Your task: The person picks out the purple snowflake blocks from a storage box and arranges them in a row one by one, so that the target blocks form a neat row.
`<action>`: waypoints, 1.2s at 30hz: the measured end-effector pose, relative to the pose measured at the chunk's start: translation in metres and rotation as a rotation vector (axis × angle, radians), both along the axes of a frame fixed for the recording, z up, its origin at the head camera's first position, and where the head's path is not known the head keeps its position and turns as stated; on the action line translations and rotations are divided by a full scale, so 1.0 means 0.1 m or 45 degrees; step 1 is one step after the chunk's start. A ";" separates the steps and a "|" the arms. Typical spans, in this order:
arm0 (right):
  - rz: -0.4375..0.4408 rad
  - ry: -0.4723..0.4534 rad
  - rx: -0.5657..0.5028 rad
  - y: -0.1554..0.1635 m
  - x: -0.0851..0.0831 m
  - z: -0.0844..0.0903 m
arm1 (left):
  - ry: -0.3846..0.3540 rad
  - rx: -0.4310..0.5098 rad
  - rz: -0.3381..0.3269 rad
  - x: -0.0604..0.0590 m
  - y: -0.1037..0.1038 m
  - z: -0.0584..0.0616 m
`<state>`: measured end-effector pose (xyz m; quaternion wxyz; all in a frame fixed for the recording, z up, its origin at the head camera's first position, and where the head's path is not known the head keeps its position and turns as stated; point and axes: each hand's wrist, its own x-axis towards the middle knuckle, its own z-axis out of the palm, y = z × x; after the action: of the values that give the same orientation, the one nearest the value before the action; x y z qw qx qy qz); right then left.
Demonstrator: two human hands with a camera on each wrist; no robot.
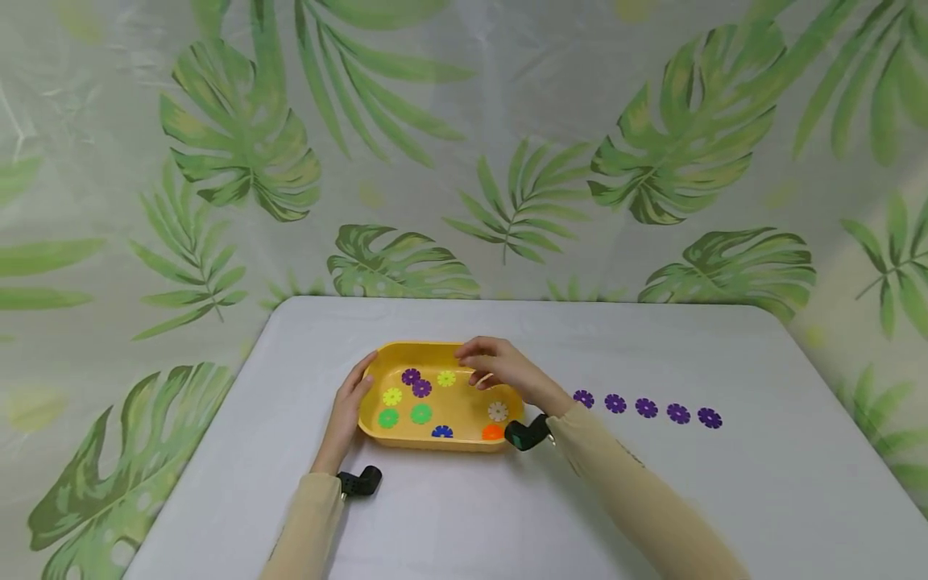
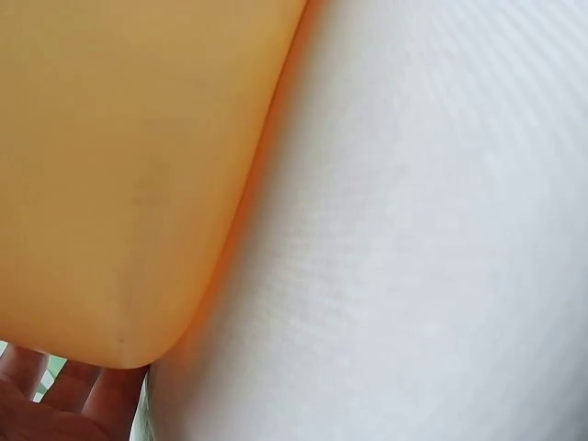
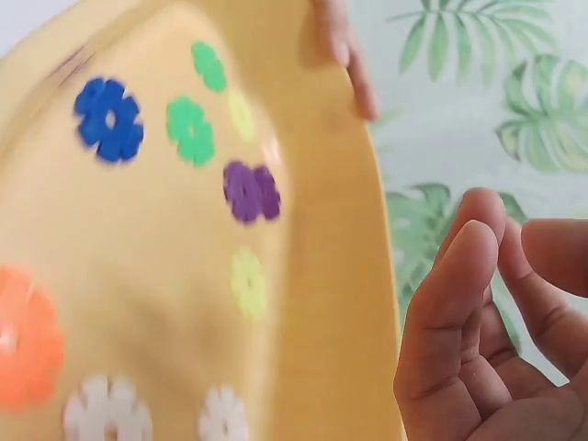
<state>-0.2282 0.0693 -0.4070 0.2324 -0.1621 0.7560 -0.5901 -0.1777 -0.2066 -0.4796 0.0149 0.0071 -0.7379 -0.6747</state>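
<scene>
On the table stands a yellow plastic tray [image 1: 435,444] holding several flower-shaped discs. My left hand [image 1: 350,396] grips the tray's left end, its thumb along the rim. In the left wrist view, fingers [image 2: 110,404] touch the tray's outer wall [image 2: 119,184]. Raised over the tray's right part, my right hand [image 1: 507,372] has loosely bent fingers and holds nothing. Inside the tray lie two purple discs [image 3: 246,191], two green discs [image 3: 190,131], yellow discs [image 1: 445,379], a blue disc [image 3: 110,119], an orange disc [image 3: 23,340] and white discs [image 3: 108,412].
Right of the tray, several purple discs [image 1: 647,408] lie in a row on the white table [image 1: 464,515], partly behind the right forearm. A leaf-patterned cloth [image 1: 507,97] hangs beyond the table's back edge. Both wrists wear small black cameras [image 1: 361,481].
</scene>
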 end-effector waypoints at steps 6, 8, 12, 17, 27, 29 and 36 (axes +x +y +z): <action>0.048 -0.120 -0.013 -0.43 -0.12 -0.18 | 0.057 -0.029 0.021 -0.05 -0.03 -0.14; 0.055 -0.157 0.013 -0.53 -0.15 -0.24 | 0.065 -0.032 0.020 -0.05 -0.03 -0.15; 0.060 -0.244 0.046 -0.68 -0.18 -0.29 | 0.054 -0.006 0.000 -0.02 -0.03 -0.07; 0.032 -0.347 0.069 -0.81 -0.21 -0.35 | 0.035 0.008 -0.023 0.06 0.02 0.13; 0.069 -0.282 0.183 -0.88 -0.25 -0.41 | 0.039 -0.006 -0.020 0.07 0.04 0.15; 0.096 -0.234 0.226 -0.87 -0.24 -0.41 | 0.038 -0.005 -0.018 0.07 0.05 0.15; 0.189 -0.146 0.265 -0.77 -0.23 -0.31 | 0.042 -0.007 -0.016 0.07 0.05 0.16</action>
<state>-0.2515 -0.0072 -0.4384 0.3338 -0.1587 0.7844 -0.4981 -0.1709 -0.2012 -0.4641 0.0226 -0.0088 -0.7395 -0.6727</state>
